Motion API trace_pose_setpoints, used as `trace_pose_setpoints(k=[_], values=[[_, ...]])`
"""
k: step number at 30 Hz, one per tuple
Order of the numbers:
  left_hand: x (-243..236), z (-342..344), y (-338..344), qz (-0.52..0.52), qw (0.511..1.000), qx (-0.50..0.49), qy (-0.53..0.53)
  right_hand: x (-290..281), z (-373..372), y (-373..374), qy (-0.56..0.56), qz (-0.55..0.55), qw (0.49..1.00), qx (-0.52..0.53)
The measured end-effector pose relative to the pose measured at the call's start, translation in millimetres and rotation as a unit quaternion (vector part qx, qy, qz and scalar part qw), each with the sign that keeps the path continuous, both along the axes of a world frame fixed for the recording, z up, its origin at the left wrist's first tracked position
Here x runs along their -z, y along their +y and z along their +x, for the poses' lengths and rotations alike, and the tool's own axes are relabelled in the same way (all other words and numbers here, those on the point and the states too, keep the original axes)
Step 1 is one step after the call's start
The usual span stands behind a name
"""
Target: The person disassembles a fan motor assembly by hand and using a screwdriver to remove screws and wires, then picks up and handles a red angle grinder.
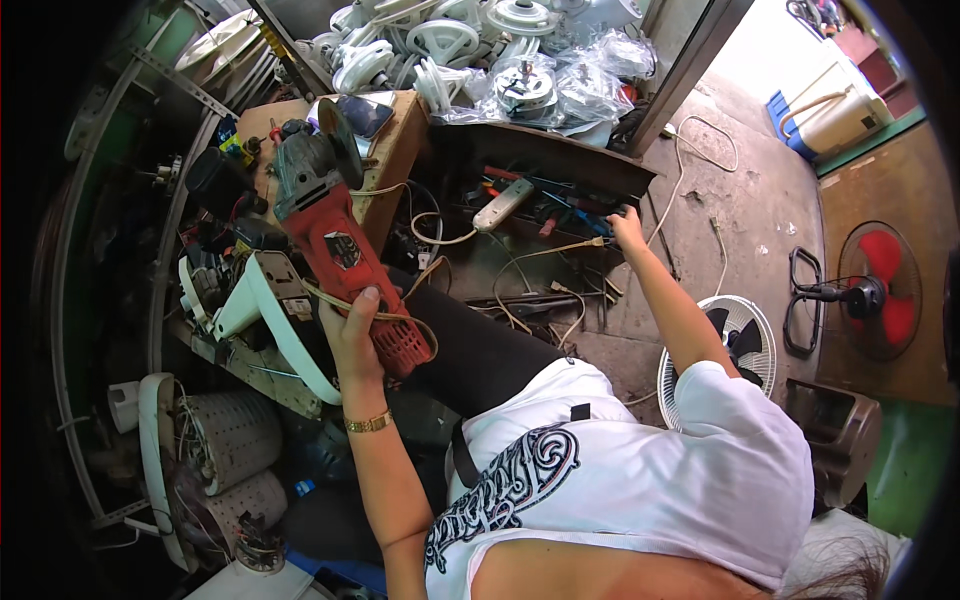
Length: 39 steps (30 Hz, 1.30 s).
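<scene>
Head view: left hand [354,335], clasped around the lower body of a grinder [345,262], thumb on top. Right hand [626,228], extended to the edge of the tools [570,208]; whether it grips one cannot be told.

Grinder: raised beside the desk [400,170], head pointing up and away; red body, slotted rear end, grey head, dark round disc [339,142] on the right side. Its pale cord [398,317] loops across the rear.

Tools: mixed pile, some blue, some red-handled, crowded by a whitish power strip [503,206] and loose leads.

Desk: wooden, carrying a phone [365,117]; grinder covers part of its surface. Pale fan stand [254,296], just left of the grinder.

Beyond: heaped white fan parts [446,40]; caged white fan [668,375] below the right forearm; red-bladed fan [880,257], far right; blue-and-white cooler [838,105], upper right.
</scene>
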<state>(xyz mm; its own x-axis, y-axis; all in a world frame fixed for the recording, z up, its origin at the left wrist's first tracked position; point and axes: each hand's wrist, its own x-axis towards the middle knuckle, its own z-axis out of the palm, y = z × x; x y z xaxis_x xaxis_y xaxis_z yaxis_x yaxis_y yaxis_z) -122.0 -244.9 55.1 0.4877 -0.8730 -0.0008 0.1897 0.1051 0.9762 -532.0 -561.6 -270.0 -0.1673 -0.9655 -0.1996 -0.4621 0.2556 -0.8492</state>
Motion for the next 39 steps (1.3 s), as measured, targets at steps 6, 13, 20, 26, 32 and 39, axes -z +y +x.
trace_pose_setpoints(k=[6, 13, 20, 26, 32, 39], values=[[26, 27, 26, 0.028, 0.997, -0.062, -0.021, 41, 124, 102, -0.336, 0.283, 0.88, 0.181], [31, 37, 5, 0.038, 0.999, -0.035, -0.009, 48, 134, 72, -0.476, 0.209, 0.802, 0.294], [35, 38, 8, 0.019, 0.997, -0.068, 0.02, -55, 158, 90, -0.137, -0.05, 0.98, -0.132], [29, 38, 3, 0.015, 0.999, -0.042, -0.001, -67, 228, 3, 0.278, -0.31, 0.796, -0.44], [28, 38, 3, 0.009, 0.998, -0.059, 0.021, -31, 247, -24, 0.333, -0.258, 0.748, -0.513], [33, 39, 2, 0.012, 0.998, -0.062, 0.026, -34, 225, -85, 0.156, 0.028, 0.819, -0.551]])
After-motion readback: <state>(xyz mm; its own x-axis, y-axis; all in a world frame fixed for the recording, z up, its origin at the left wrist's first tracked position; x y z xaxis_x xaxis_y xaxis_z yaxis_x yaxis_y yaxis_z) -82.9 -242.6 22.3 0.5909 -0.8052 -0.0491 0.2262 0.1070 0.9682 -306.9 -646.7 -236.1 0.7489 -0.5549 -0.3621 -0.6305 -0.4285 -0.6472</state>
